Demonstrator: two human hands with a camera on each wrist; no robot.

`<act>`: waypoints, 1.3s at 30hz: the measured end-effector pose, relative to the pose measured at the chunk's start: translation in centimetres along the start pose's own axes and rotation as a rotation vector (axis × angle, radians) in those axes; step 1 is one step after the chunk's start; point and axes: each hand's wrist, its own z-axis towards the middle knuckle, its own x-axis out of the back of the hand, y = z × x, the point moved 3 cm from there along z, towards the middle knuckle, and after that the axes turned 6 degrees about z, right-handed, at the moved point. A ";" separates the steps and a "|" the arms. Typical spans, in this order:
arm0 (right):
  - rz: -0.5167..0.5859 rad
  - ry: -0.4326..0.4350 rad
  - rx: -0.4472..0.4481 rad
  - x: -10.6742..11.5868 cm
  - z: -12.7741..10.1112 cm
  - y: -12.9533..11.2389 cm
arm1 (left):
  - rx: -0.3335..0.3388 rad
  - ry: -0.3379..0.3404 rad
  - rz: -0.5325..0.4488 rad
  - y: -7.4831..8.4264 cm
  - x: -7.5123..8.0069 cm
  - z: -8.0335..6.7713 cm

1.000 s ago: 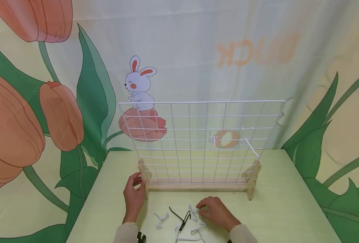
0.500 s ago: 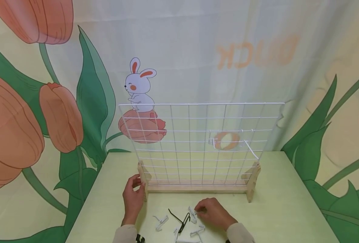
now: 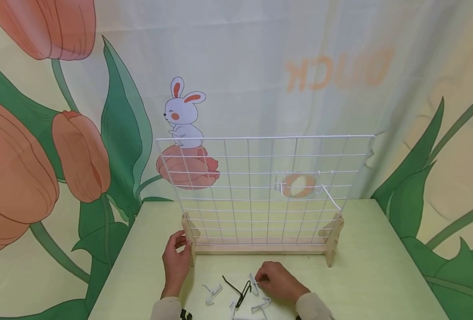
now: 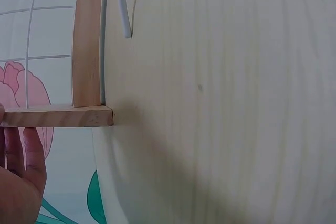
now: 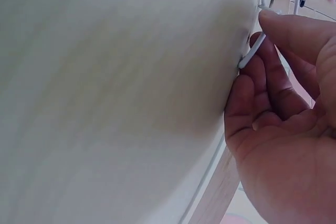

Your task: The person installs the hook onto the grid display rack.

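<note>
A white wire grid panel (image 3: 236,186) stands upright in a wooden stand (image 3: 260,250) on the pale table. My left hand (image 3: 176,266) grips the stand's left end piece (image 4: 68,117), with fingers against its outer side. In front of the stand, my right hand (image 3: 281,282) pinches a white hook (image 3: 254,284) between thumb and fingers; its pale wire arm (image 5: 253,51) shows in the right wrist view. Beside it lies a black hook (image 3: 242,294). More white hooks lie around, one at the left (image 3: 213,294) and another below the right hand (image 3: 262,306).
Two white hooks hang on the right half of the grid, the longer one (image 3: 331,198) near the right edge and a shorter one (image 3: 282,188) left of it. A printed curtain (image 3: 236,80) with tulips and a rabbit hangs behind the table (image 3: 372,266).
My right hand has moved slightly left and its fingers have closed on the white hook. The left hand stays at the stand's left end.
</note>
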 end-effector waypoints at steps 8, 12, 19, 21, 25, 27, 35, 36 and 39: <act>0.032 0.009 -0.001 0.2 -0.2 -0.3 | -0.003 0.001 0.019 0.0 0.0 0.0; 0.077 0.000 -0.047 0.4 -0.4 -0.3 | 0.001 0.002 0.010 0.0 0.0 0.0; 0.155 -0.005 -0.093 0.5 -0.8 -0.3 | 0.012 -0.003 0.008 -0.1 -0.1 -0.1; 0.164 0.001 -0.094 0.5 -0.8 -0.3 | 0.012 -0.002 0.011 0.0 -0.1 -0.1; 0.168 0.029 -0.087 0.7 -0.9 -0.4 | 0.002 0.003 0.016 0.0 -0.1 0.0; 0.159 0.045 -0.079 0.7 -1.0 -0.4 | -0.002 0.004 0.014 0.0 -0.1 0.0; 0.113 0.112 -0.037 0.9 -1.2 -0.7 | -0.012 0.017 0.007 0.0 -0.2 0.0; 0.107 0.122 -0.038 1.0 -1.2 -0.7 | -0.012 0.019 0.005 0.0 -0.2 -0.1; 0.104 0.161 -0.034 1.3 -1.3 -0.9 | -0.010 0.020 0.008 0.0 -0.2 -0.1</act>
